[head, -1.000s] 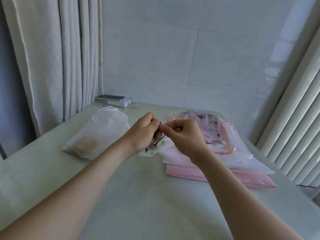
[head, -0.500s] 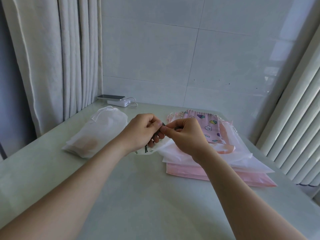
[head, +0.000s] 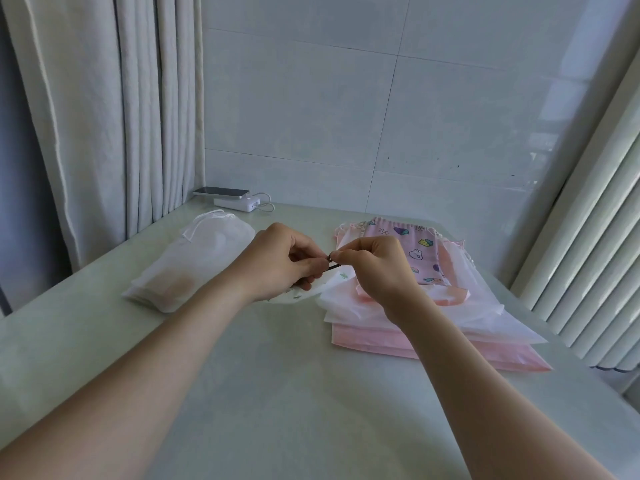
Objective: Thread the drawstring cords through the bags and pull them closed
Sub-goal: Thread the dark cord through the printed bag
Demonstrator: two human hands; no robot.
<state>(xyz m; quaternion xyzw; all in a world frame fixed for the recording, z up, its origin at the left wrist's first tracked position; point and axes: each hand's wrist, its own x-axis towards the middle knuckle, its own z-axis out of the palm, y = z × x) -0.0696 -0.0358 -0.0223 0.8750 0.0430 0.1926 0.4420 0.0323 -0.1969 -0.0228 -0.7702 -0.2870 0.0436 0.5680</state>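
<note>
Left hand [head: 277, 265], fingers curled, holds small white green-printed fabric bag [head: 313, 295]. Right hand [head: 377, 268] pinches thin dark cord [head: 334, 267]; cord's far end meets left fingertips.

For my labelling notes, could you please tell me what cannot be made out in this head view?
Head view, thin dark strand pinched between the left hand and right hand: too small to identify, hands hide its ends.
Small white printed bag: mostly covered by both hands.
Contents of the translucent white drawstring bag: blurred by its fabric.
</note>
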